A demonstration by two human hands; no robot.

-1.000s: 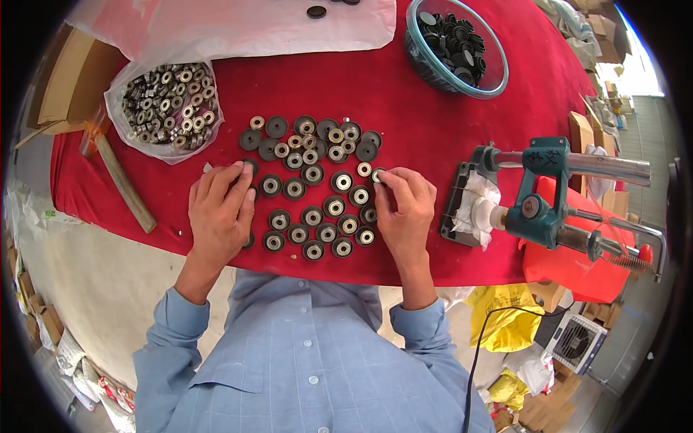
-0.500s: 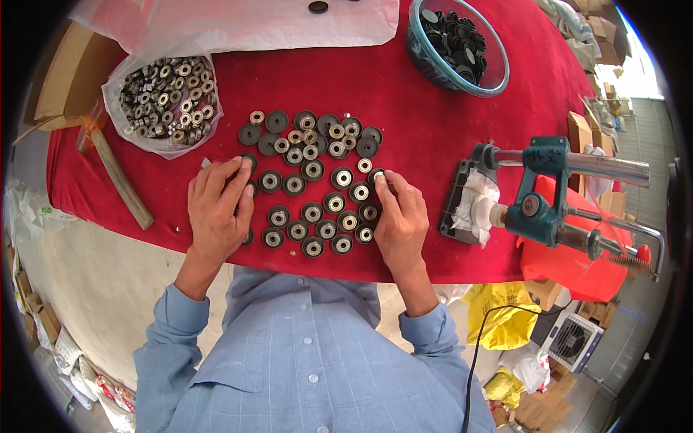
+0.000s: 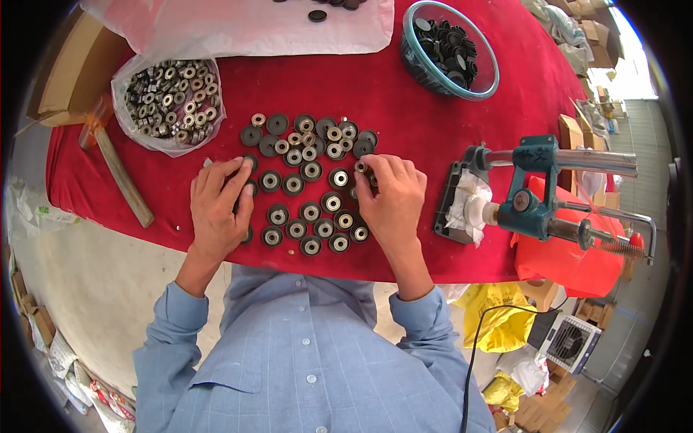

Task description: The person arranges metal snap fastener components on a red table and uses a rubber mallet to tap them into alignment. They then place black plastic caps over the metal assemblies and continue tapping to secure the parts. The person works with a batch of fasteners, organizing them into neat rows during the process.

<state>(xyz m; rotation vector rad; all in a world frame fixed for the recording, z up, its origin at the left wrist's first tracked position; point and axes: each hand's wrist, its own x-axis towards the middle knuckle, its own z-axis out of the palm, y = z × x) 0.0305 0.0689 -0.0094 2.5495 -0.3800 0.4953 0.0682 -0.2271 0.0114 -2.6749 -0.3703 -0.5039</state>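
Observation:
Several black round caps with silver ball bearings set in them point(image 3: 310, 211) lie in loose rows on the red cloth. Beyond them are plain black caps point(image 3: 276, 123) and loose bearings point(image 3: 258, 118), some resting on the caps. My right hand point(image 3: 393, 195) is at the right edge of this group, thumb and forefinger closed on a small bearing point(image 3: 361, 167); its palm side is hidden. At the left edge, my left hand point(image 3: 219, 206) rests with its fingers stretched and apart, partly covering a few black caps point(image 3: 250, 161), and grips nothing visible.
A clear bag of bearings point(image 3: 170, 101) and a wooden-handled hammer point(image 3: 124, 177) lie on the left. A clear tub of black caps point(image 3: 451, 54) stands at the far right. A green hand press point(image 3: 530, 187) stands right of my right hand. White sheeting point(image 3: 245, 32) covers the far edge.
My right hand has shifted slightly left and away from me, from a capped piece to a loose bearing. My left hand stays in place. The view has shifted a little.

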